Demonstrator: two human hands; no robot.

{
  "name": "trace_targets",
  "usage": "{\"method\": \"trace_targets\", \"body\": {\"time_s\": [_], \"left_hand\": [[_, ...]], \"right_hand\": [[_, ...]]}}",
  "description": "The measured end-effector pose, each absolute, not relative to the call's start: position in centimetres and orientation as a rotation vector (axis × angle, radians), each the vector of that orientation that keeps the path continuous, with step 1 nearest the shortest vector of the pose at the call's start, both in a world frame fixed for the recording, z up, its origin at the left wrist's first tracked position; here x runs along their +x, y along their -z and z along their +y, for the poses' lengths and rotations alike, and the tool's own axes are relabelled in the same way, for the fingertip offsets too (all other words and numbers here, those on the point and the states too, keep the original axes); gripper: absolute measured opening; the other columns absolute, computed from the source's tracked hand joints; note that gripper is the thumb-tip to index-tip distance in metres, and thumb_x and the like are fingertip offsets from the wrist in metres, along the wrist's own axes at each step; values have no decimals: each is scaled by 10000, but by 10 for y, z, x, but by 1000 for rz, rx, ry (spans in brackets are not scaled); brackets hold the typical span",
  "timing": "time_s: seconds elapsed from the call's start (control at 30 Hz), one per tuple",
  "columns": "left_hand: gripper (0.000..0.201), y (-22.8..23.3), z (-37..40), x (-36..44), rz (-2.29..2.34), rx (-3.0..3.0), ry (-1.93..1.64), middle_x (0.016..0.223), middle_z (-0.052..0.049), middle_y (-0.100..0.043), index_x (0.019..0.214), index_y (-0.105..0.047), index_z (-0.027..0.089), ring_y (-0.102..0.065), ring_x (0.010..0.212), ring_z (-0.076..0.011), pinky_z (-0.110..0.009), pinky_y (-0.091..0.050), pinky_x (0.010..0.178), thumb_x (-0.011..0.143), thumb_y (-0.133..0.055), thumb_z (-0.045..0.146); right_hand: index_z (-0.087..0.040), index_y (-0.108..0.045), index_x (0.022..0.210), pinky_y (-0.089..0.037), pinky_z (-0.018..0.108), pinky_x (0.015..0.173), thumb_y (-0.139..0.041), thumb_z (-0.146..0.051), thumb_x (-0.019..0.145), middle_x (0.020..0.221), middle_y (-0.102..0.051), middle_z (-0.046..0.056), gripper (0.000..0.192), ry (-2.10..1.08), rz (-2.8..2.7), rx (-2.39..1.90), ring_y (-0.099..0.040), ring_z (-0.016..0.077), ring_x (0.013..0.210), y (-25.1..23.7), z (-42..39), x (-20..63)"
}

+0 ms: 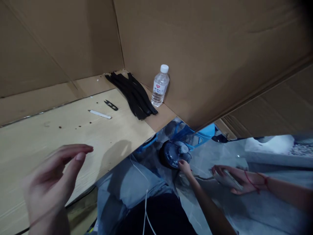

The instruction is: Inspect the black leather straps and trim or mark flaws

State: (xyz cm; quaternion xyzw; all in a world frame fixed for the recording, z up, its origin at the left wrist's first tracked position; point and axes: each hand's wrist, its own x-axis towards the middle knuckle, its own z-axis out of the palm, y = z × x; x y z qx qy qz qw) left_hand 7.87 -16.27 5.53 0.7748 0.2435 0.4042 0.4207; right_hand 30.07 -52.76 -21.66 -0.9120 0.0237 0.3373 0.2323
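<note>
My left hand (56, 179) is raised over the left part of the wooden tabletop (31, 143). Its fingers reach forward, lightly bent, with the thumb close below them and nothing visible in them. Low on the right, my right hand (185, 166) is closed beside a large blue water jug (172, 155); whether anything is in its fingers is hidden. Farther up the tabletop lie a white pencil-like marker (100, 114) and black thread snips (111, 105). Several black strips (132, 94) are bunched near the corner, beside an upright clear water bottle (160, 86) with a white cap.
Cardboard walls (210, 55) rise behind and to the right of the tabletop. Another person's hand (241, 181), with red cords at the wrist, holds a phone (231, 179). Blue plastic frames (200, 137) stand beyond the jug. A white cable (146, 209) hangs over my lap.
</note>
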Motion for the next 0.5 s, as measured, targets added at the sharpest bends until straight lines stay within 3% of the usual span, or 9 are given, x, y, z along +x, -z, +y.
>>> {"method": "trace_targets", "body": {"time_s": [0.3,0.5], "left_hand": [[74,-45,-203,55,834,1835,-824,845,-17,-711,801,-720,263,-652,849,-220,-317,-494,718,811,-663,309],[110,-41,-212,41,899,1852,-699,830,-15,-708,767,-703,320,-657,845,-258,-376,-505,698,819,-626,378]], "right_hand": [[-152,-580,1208,-550,414,818,-599,-315,944,1191,-601,88,311,-1207,53,-2372,-628,229,984,232,-486,268],[-167,-577,1216,-539,424,846,-585,-318,953,1218,-590,93,304,-779,215,-2571,-619,230,1010,218,-517,308]]}}
